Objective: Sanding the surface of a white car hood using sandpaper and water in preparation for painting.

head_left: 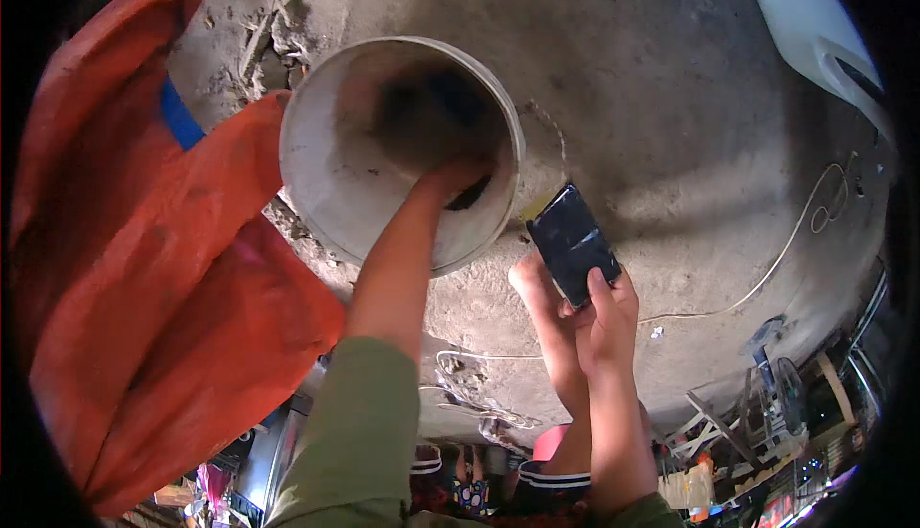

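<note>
One black slab point(572, 242) rn, pinched in the right grip point(609, 306), held to the right of the whitish bucket point(321, 159); left grip point(462, 175) is down inside, too dim, can't tell if it's spread tbh. Imo hold slab steady n reach slow.

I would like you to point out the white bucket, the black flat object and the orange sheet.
White bucket point(318, 169): head view, left inner wall.
Black flat object point(567, 245): head view, middle of its upward face.
Orange sheet point(168, 279): head view, broad middle part.
</note>
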`<state>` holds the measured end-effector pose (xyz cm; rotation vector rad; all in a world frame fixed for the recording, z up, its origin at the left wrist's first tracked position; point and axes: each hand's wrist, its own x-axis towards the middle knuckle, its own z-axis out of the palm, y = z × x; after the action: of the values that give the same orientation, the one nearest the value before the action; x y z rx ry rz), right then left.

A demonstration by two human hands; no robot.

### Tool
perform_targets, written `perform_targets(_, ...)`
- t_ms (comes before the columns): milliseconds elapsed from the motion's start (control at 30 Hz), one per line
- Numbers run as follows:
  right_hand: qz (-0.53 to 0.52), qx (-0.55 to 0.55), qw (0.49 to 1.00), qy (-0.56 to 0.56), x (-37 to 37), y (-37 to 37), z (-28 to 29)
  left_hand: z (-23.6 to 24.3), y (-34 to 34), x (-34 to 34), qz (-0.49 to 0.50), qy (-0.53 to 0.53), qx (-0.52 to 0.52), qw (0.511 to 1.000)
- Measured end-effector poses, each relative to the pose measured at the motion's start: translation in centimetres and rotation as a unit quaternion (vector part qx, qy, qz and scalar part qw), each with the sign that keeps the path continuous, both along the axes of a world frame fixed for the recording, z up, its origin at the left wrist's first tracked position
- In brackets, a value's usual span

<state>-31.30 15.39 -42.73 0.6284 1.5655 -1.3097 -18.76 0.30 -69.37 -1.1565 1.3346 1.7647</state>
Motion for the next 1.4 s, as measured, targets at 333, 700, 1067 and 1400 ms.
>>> perform_targets(333, -0.039, -0.104, 0.992, -0.053, 0.8, -0.8, -1.1, 12.1, -4.2, 5.1, -0.037, 0.009, 0.166, 0.985)
perform_targets(700, 0.014, -0.079, 0.996, -0.047, 2.4, -2.2, -0.2, 26.0, 0.7, 6.1, 0.069, 0.035, -0.113, 0.991)
perform_targets(1067, 0.249, -0.237, 0.917, -0.201, 6.0, -3.4, 2.4, 31.5, 0.5, 9.6, 0.425, -0.022, 0.204, 0.881)
perform_targets(1400, -0.167, -0.195, 0.962, -0.095, 3.7, 6.9, 5.2, 22.9, 3.3, 6.3, -0.189, 0.110, -0.428, 0.877)
